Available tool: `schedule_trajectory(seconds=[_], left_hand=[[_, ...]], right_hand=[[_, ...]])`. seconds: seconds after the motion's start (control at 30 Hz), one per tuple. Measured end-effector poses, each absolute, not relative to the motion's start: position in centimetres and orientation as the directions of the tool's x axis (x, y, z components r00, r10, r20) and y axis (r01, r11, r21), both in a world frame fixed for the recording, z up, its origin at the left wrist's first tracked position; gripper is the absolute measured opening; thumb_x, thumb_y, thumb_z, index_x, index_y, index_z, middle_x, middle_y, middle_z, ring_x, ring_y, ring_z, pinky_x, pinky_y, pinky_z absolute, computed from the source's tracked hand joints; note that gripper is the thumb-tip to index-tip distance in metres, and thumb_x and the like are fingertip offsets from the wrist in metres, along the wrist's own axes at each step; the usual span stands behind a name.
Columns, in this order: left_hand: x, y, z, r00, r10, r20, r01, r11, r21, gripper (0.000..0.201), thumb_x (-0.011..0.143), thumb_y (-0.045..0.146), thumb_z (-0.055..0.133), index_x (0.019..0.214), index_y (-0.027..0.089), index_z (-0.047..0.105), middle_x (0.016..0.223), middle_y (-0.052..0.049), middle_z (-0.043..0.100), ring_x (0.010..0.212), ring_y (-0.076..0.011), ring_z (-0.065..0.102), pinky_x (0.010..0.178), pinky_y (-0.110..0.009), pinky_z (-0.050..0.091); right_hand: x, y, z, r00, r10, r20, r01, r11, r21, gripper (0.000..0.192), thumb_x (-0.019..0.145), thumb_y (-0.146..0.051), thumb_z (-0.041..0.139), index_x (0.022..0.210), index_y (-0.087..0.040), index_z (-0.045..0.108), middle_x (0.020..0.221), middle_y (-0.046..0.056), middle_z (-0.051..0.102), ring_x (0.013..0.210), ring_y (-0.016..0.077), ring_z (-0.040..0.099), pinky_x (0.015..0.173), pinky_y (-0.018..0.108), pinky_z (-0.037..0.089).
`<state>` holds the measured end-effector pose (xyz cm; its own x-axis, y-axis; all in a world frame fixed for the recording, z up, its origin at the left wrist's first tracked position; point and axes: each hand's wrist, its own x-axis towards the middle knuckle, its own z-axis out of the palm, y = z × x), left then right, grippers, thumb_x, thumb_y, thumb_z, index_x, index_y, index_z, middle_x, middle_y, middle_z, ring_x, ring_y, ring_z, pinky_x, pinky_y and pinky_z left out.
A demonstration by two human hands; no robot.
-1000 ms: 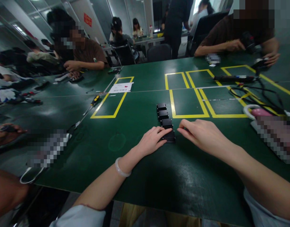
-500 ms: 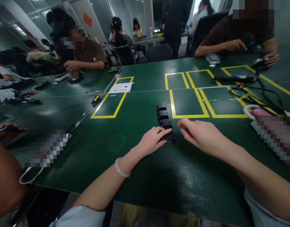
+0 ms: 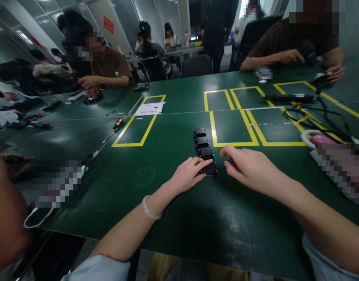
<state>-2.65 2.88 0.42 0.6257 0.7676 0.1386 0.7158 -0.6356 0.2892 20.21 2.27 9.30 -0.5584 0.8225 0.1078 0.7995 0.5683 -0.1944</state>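
Several small black rectangular blocks (image 3: 206,152) stand in a row on the green table, running away from me; their exact kind does not show. My left hand (image 3: 187,173) rests at the near end of the row. Its index finger lies stretched across the nearest black block (image 3: 209,169), and the thumb is apart from it, by the block's near left corner. Just right of the row hovers my right hand (image 3: 244,162), fingers bent, thumb and index finger apart. Nothing shows between them, and it does not touch the blocks.
Yellow tape rectangles (image 3: 235,144) mark the green table (image 3: 173,218). A yellow-and-black screwdriver (image 3: 118,124) and a paper sheet (image 3: 150,108) lie ahead left. Black cables (image 3: 322,117) and a blurred-out case (image 3: 340,168) are at right. A co-worker's arm (image 3: 6,218) is close at left.
My right hand has shifted very slightly, and my left hand and the black blocks have stayed in place. The co-worker's arm at the left edge has moved.
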Motion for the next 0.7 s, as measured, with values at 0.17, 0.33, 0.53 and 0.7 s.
schedule_trajectory(seconds=[0.17, 0.33, 0.53, 0.7], left_hand=[[-2.67, 2.91, 0.40, 0.629, 0.765, 0.139, 0.715, -0.639, 0.285, 0.051, 0.094, 0.032, 0.051, 0.142, 0.031, 0.032, 0.123, -0.006, 0.049, 0.108, -0.0213, 0.049, 0.092, -0.037, 0.046], [-2.71, 2.91, 0.45, 0.634, 0.761, 0.139, 0.711, -0.644, 0.283, 0.051, 0.095, 0.032, 0.050, 0.143, 0.031, 0.031, 0.123, -0.006, 0.049, 0.110, -0.0218, 0.049, 0.093, -0.037, 0.045], [-2.73, 2.90, 0.39, 0.633, 0.760, 0.145, 0.709, -0.645, 0.287, 0.050, 0.095, 0.032, 0.049, 0.142, 0.032, 0.032, 0.123, -0.006, 0.049, 0.110, -0.0221, 0.049, 0.093, -0.038, 0.045], [-2.68, 2.91, 0.50, 0.632, 0.764, 0.130, 0.715, -0.640, 0.280, 0.050, 0.095, 0.033, 0.049, 0.143, 0.031, 0.032, 0.123, -0.006, 0.049, 0.109, -0.0220, 0.049, 0.092, -0.037, 0.045]], right_hand=[[20.24, 2.45, 9.20, -0.553, 0.827, 0.103, 0.811, 0.562, -0.162, 0.025, 0.095, -0.040, 0.035, 0.091, -0.021, 0.051, 0.072, 0.002, 0.062, 0.064, 0.0184, 0.058, 0.057, 0.028, 0.032], [20.41, 2.48, 9.07, -0.563, 0.820, 0.105, 0.799, 0.572, -0.184, 0.018, 0.094, -0.030, 0.037, 0.100, -0.020, 0.050, 0.074, 0.002, 0.064, 0.064, 0.0171, 0.058, 0.056, 0.027, 0.033], [20.33, 2.35, 9.25, -0.560, 0.819, 0.122, 0.789, 0.573, -0.223, 0.020, 0.093, -0.035, 0.038, 0.101, -0.020, 0.049, 0.081, 0.003, 0.066, 0.067, 0.0171, 0.060, 0.057, 0.027, 0.036], [20.32, 2.48, 9.12, -0.557, 0.827, 0.074, 0.812, 0.561, -0.163, 0.022, 0.096, -0.034, 0.033, 0.096, -0.020, 0.050, 0.074, 0.003, 0.064, 0.064, 0.0180, 0.060, 0.055, 0.027, 0.034]])
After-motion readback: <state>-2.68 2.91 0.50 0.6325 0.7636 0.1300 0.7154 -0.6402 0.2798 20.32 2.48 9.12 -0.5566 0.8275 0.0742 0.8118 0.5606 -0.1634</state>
